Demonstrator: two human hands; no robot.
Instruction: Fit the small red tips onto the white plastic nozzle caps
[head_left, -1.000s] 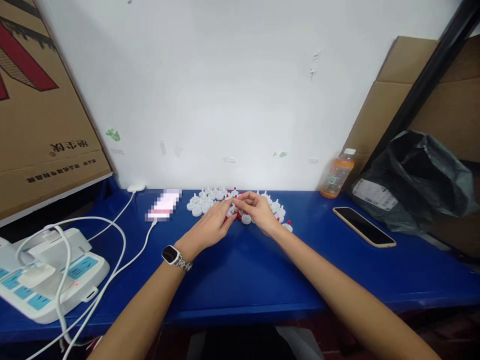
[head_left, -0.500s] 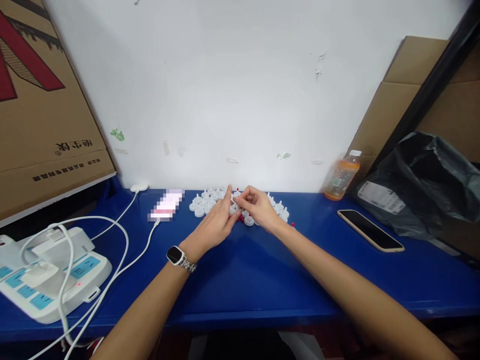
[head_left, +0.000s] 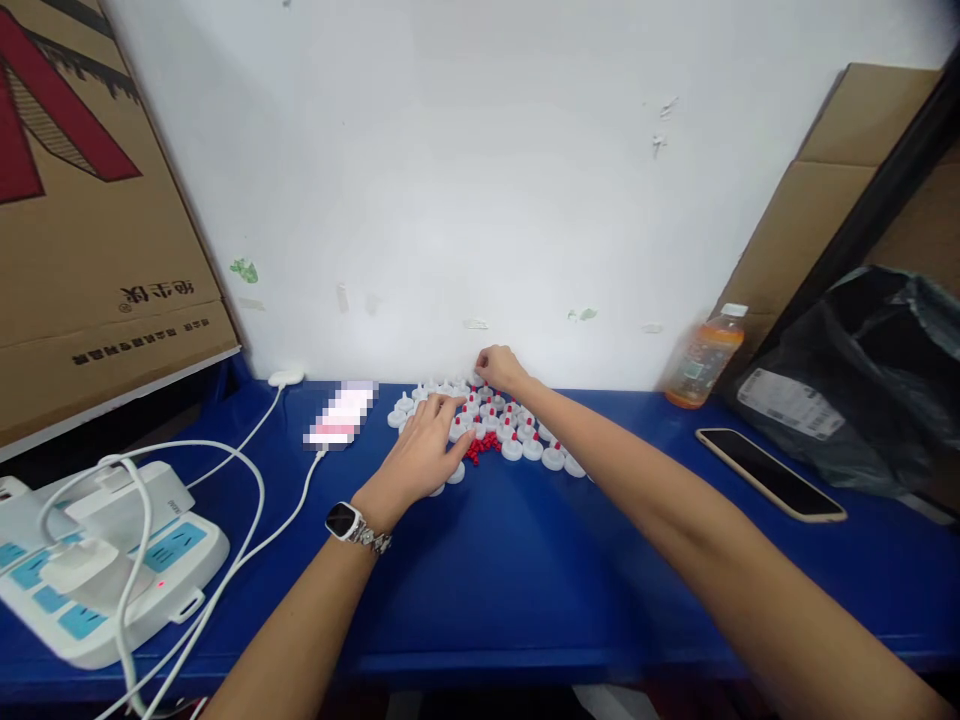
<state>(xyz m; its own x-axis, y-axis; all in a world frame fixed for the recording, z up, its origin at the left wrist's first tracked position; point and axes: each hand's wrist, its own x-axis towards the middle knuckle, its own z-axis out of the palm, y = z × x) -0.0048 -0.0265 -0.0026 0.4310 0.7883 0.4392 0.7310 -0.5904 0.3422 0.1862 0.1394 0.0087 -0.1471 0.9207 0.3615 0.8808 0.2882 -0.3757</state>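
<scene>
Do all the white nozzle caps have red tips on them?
No, several white nozzle caps beside the left hand are bare on top, while others wear red tips.

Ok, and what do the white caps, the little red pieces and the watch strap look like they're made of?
White caps: probably plastic, with a smooth finish and moulded-looking shapes.
Red pieces: evenly coloured, maybe plastic or rubber; too small to tell which.
Watch strap: likely metal, silvery and shiny with link-like sections.
</scene>
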